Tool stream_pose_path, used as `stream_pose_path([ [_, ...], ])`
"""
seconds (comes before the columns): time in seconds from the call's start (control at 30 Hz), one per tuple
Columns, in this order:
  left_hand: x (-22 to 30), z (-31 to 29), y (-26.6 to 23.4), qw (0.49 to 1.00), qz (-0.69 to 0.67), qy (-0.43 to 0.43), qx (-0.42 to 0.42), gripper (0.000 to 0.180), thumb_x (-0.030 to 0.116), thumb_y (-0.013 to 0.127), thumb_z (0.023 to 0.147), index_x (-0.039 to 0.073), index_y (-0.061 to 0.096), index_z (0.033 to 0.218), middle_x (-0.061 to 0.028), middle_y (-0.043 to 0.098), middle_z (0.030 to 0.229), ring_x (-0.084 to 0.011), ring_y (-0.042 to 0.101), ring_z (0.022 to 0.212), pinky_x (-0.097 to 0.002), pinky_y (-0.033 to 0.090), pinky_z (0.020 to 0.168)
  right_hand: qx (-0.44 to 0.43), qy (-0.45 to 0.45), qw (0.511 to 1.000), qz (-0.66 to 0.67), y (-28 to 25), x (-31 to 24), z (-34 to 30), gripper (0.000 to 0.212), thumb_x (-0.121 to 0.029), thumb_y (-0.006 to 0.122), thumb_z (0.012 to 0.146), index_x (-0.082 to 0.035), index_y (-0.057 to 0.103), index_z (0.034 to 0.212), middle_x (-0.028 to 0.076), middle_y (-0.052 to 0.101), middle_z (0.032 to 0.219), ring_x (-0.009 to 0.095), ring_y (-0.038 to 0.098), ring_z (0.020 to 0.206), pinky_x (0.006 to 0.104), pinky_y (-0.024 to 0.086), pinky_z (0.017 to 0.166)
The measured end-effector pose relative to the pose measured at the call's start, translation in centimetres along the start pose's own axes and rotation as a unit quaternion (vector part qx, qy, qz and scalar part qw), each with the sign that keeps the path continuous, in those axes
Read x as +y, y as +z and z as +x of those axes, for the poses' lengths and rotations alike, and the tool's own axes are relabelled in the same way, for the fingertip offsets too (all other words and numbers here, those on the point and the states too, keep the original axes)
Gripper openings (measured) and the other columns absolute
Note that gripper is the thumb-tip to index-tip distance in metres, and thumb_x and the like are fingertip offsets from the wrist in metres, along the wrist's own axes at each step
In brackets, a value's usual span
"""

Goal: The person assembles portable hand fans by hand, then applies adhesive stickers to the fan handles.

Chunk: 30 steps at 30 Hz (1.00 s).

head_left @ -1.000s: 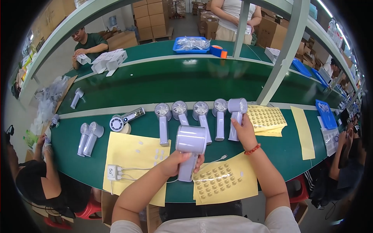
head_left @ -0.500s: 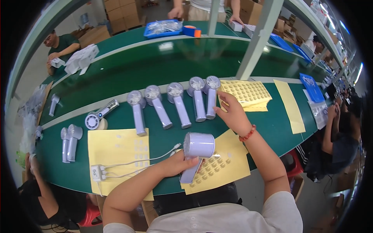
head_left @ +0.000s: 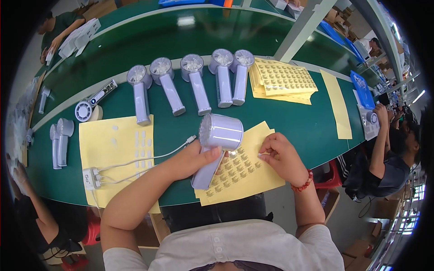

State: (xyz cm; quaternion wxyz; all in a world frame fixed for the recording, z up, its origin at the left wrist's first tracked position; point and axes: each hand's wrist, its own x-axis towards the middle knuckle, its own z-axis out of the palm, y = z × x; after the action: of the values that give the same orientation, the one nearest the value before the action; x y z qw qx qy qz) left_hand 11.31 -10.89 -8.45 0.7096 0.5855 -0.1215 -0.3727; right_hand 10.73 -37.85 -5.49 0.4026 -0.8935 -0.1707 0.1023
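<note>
My left hand [head_left: 193, 161] is closed around the handle of a lavender handheld fan [head_left: 226, 132], its round head tilted up above the handle. Beneath it lies a yellow sheet of small stickers [head_left: 242, 174], partly covered by the fan. At that sheet's right edge, the thumb and forefinger of my right hand [head_left: 280, 156] are pinched together. A small pale sticker [head_left: 261, 156] shows at those fingertips, touching or just above the sheet. Several similar lavender fans [head_left: 195, 86] lie in a row beyond my hands, with clear covers over their heads.
A white charger with cables [head_left: 91, 177] sits on another yellow sheet [head_left: 104, 140] at left. Two fans [head_left: 62, 142] stand farther left; a fan with a display [head_left: 96, 101] lies behind. Stacked sticker sheets [head_left: 285, 79] lie far right, near a metal post [head_left: 303, 31]. Co-workers sit on both sides.
My right hand has come from the far row of fans down to the near sticker sheet, and its fingers have closed. The left hand still holds the fan. The whole view has shifted.
</note>
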Motion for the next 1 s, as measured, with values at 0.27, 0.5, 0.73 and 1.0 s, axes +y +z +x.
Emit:
stream_pose_path([
  [0.27, -0.1, -0.1, 0.5, 0.998, -0.037, 0.033, 0.026, 0.056, 0.050, 0.049, 0.086, 0.003, 0.041, 0.116, -0.0077, 0.052, 0.100, -0.0146, 0.056, 0.079, -0.0293, 0.048, 0.071, -0.064, -0.063, 0.994, 0.061, -0.7, 0.4, -0.4, 0.011, 0.001, 0.064, 0.074, -0.002, 0.054, 0.078, 0.007, 0.050, 0.092, 0.017, 0.053, 0.081, 0.0264, 0.045, 0.071],
  [0.5, 0.5, 0.2, 0.8, 0.996, -0.068, 0.063, 0.004, 0.059, 0.055, 0.051, 0.082, 0.003, 0.043, 0.109, -0.0074, 0.051, 0.088, -0.0149, 0.055, 0.072, -0.0296, 0.047, 0.067, 0.022, -0.017, 1.000, -0.014, 1.0, -0.7, -0.6, 0.010, 0.002, 0.062, 0.072, -0.001, 0.054, 0.077, 0.010, 0.052, 0.090, 0.025, 0.052, 0.085, 0.0305, 0.044, 0.075],
  [0.73, 0.1, 0.3, -0.2, 0.984, -0.167, 0.059, -0.012, 0.058, 0.059, 0.045, 0.083, 0.004, 0.045, 0.103, -0.0053, 0.049, 0.081, -0.0138, 0.052, 0.069, -0.0304, 0.047, 0.067, -0.185, -0.089, 0.979, 0.010, -2.1, -1.1, 0.0, 0.011, 0.001, 0.064, 0.071, -0.006, 0.055, 0.073, 0.005, 0.053, 0.091, 0.021, 0.050, 0.093, 0.0315, 0.039, 0.083],
  [1.0, 1.0, 0.4, 0.5, 0.948, -0.286, 0.124, 0.068, 0.051, 0.056, 0.042, 0.086, 0.007, 0.045, 0.102, -0.0021, 0.047, 0.080, -0.0117, 0.049, 0.072, -0.0300, 0.046, 0.070, -0.142, -0.003, 0.944, 0.298, -0.3, -4.0, 0.6, 0.010, 0.003, 0.061, 0.077, -0.004, 0.054, 0.081, 0.005, 0.046, 0.099, 0.016, 0.049, 0.096, 0.0270, 0.040, 0.087],
])
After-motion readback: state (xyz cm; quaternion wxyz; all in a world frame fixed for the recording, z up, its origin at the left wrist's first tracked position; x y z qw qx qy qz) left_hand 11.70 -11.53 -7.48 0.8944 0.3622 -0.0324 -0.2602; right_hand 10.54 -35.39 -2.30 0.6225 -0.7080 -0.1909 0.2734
